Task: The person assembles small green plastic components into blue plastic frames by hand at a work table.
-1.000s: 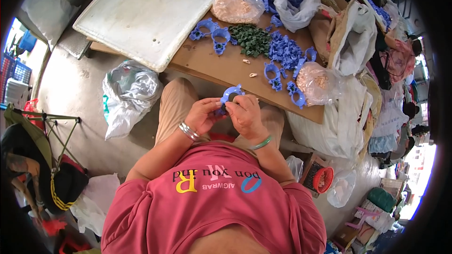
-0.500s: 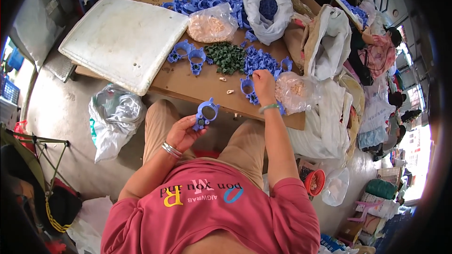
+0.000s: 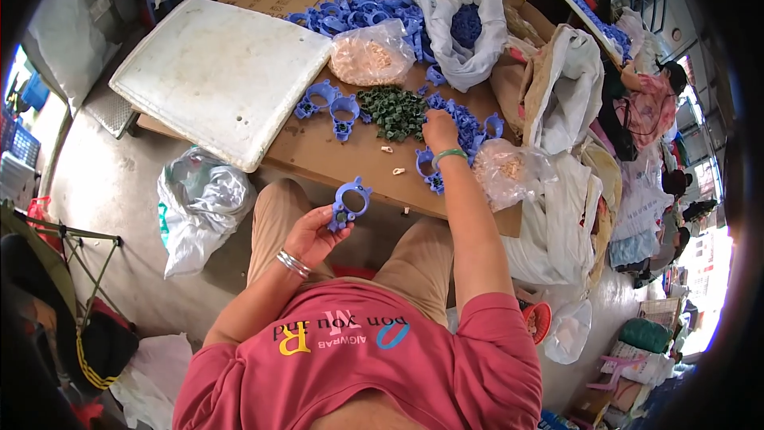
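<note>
My left hand (image 3: 313,235) grips a blue plastic ring-shaped part (image 3: 350,201) with small ears, held above my lap in front of the table edge. Something dark shows in its lower section. My right hand (image 3: 440,130) reaches over the table with its fingers curled down at a pile of small blue plastic pieces (image 3: 465,121); whatever they pinch is hidden. Left of those fingers lies a heap of small dark green pieces (image 3: 394,111). Another blue ring part (image 3: 424,161) sits beside my right wrist. Two blue ring parts (image 3: 344,114) lie left of the green heap.
A white board (image 3: 219,72) covers the table's left side. Clear bags of pale pieces (image 3: 372,54) (image 3: 509,171) flank the heaps. Behind are a large pile of blue parts (image 3: 362,12) and an open white sack (image 3: 464,0). Small pale pieces (image 3: 398,171) lie near the front edge.
My right hand has moved forward and left, from beside the ring part to the edge between the small blue and green heaps. My left hand still holds its ring part. The view has shifted slightly.
</note>
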The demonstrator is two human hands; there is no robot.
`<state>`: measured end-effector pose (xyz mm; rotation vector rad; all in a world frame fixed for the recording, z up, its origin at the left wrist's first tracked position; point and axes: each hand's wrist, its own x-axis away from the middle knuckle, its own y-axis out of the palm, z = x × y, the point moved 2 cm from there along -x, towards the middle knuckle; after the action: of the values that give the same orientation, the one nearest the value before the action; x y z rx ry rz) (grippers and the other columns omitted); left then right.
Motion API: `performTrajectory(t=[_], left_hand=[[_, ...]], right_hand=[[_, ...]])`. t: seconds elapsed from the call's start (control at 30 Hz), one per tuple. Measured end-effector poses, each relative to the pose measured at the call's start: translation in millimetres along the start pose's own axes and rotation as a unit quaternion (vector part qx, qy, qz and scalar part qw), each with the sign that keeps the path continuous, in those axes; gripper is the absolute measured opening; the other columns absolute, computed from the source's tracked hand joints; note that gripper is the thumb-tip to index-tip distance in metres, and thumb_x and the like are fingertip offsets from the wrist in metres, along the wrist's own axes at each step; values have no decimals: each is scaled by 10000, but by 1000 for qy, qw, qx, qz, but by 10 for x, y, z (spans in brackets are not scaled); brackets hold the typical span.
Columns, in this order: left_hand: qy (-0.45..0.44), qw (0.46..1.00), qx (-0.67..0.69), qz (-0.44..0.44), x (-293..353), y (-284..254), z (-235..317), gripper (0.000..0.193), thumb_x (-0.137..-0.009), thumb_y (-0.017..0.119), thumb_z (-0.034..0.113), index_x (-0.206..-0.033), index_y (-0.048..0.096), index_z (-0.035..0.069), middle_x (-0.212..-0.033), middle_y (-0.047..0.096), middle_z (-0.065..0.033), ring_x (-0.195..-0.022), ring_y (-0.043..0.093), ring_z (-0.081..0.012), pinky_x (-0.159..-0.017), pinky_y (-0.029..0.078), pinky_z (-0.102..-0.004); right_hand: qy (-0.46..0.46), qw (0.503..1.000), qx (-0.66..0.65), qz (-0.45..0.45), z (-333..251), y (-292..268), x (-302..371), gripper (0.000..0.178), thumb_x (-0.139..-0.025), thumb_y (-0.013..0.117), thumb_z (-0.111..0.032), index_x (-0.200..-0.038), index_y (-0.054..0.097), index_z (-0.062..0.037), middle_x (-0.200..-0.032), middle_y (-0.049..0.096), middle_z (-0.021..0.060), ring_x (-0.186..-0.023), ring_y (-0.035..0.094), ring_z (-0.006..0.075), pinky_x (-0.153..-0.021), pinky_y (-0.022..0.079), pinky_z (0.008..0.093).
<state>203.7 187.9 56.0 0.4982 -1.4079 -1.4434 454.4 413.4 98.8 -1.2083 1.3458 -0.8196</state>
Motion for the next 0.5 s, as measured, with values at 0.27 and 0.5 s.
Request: performTrajectory(t=[0.27,0.5], left_hand=[[-7,1000,8,-14,-11,-3,3,280,-839,524,101,-1074,501,-49,-962,581,-165,-848,585,-278,-741,517,-353],[-8,1000,3,-2,21,47,-16,277,-850,507,107,-1082,501,-43,-978,581,-146,-848,585,-261,-736,520,-336]], right_hand=[[70,978,-176,87,265,-33,-64,243,-607,694,-145,-795,601,-22,-784,614,163,-771,584,325,-702,466,379],[207,784,-585,17,78,-357,106,189,-686,629,-20,-850,535,-20,-648,558,48,-436,501,94,-326,353,198]])
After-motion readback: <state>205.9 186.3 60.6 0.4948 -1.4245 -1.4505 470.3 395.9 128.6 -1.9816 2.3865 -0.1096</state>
